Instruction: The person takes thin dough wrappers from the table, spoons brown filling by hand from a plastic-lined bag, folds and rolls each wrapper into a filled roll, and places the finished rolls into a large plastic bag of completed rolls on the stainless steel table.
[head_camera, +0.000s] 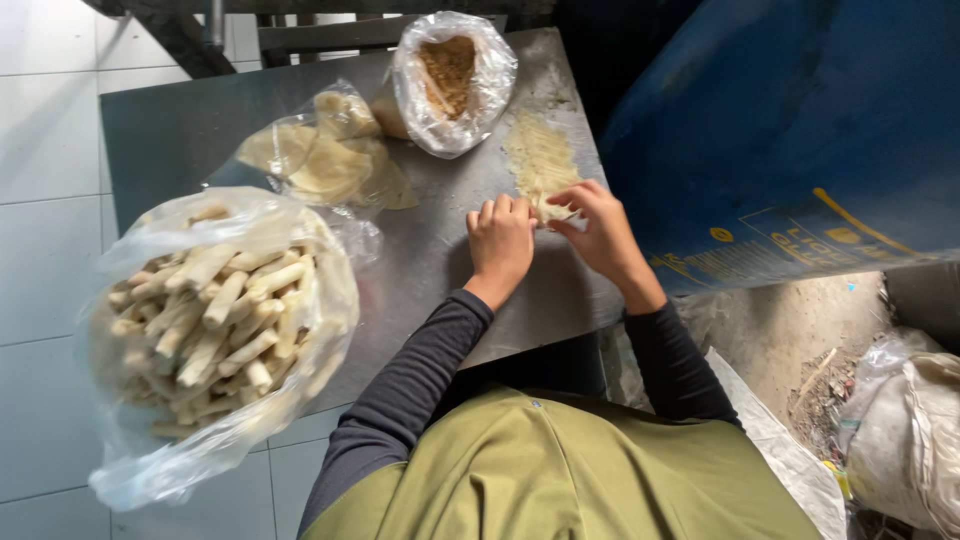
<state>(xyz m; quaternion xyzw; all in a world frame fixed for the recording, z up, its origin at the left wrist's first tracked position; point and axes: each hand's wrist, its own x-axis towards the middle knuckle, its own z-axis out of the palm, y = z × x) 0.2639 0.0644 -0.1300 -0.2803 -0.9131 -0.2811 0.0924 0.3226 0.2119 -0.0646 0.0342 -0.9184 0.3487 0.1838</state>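
Observation:
A thin pale wrapper sheet (538, 150) lies flat on the grey metal table (170, 135), sprinkled with crumbly filling. My left hand (500, 242) and my right hand (598, 228) meet at the sheet's near edge. Both curl their fingers onto that edge, which is folded up between them. Dark long sleeves cover both forearms.
A large clear bag of finished pale rolls (215, 320) fills the table's left front. A bag of flat round wrappers (325, 155) lies behind it. An open bag of brown crumbly filling (450, 75) stands at the back. A blue barrel (790, 130) is on the right, white sacks (905, 430) on the ground.

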